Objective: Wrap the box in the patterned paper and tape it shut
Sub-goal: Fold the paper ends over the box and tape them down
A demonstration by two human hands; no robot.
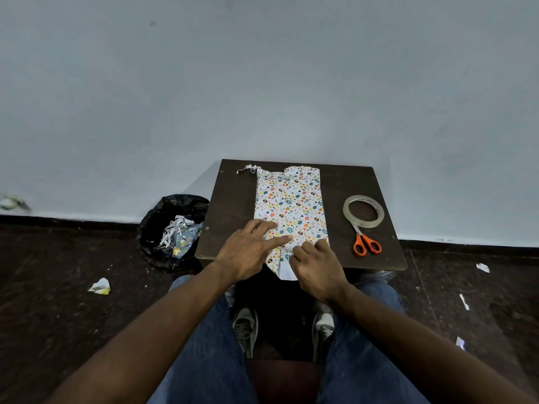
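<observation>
Both hands' fingers point(278, 239) atop patterned paper point(290, 205), near end.

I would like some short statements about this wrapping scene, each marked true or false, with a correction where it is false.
1. The tape roll lies on the table to the right of the patterned paper. True.
2. The scissors have blue handles. False: the handles are orange.
3. The left hand rests on the near part of the paper with its fingers stretched out. True.
4. The right hand is holding the scissors. False: it is at the near end of the paper with curled fingers, and the scissors lie apart on the table.
5. The black bin stands on the table. False: it stands on the floor, left of the table.
</observation>
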